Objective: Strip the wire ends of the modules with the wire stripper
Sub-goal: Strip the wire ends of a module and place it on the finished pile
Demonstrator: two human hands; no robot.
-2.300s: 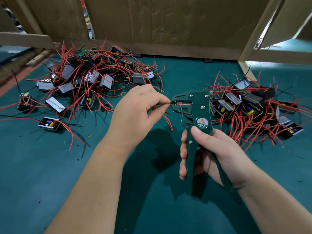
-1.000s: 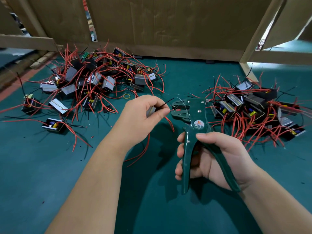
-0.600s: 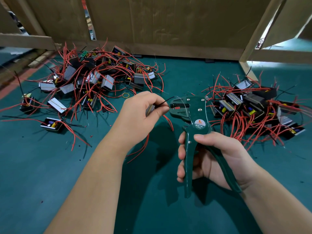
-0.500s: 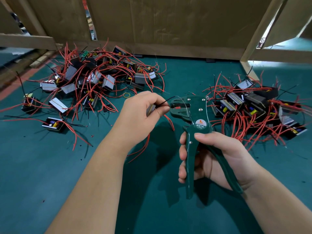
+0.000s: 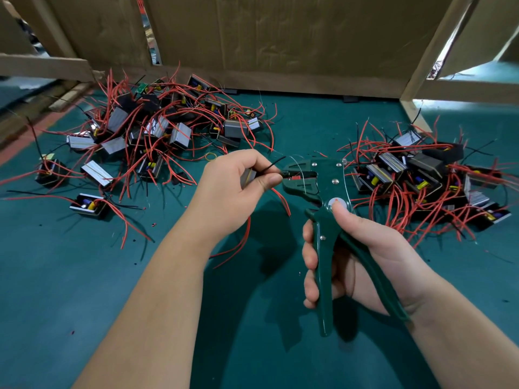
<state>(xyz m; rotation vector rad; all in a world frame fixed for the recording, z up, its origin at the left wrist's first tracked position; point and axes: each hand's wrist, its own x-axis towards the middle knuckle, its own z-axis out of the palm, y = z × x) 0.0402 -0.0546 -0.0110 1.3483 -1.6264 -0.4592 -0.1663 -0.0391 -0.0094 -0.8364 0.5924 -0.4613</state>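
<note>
Small electronics assembly workshop, bench-type setup. Teal-covered table (image 5: 84,290) fenced w/ cardboard sheets (image 5: 280,37) & wood battens (image 5: 42,67). Dozens of small modules w/ red & black leads in bulk: left heap (image 5: 157,127), right heap (image 5: 415,175). Green wire stripper (image 5: 324,248) in hand; loose insulation bits (image 5: 153,224) on table.

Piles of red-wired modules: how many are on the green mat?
2. The left pile lies beyond the left hand, with strays beside it; the right pile lies right of the wire stripper in the right hand.
</note>
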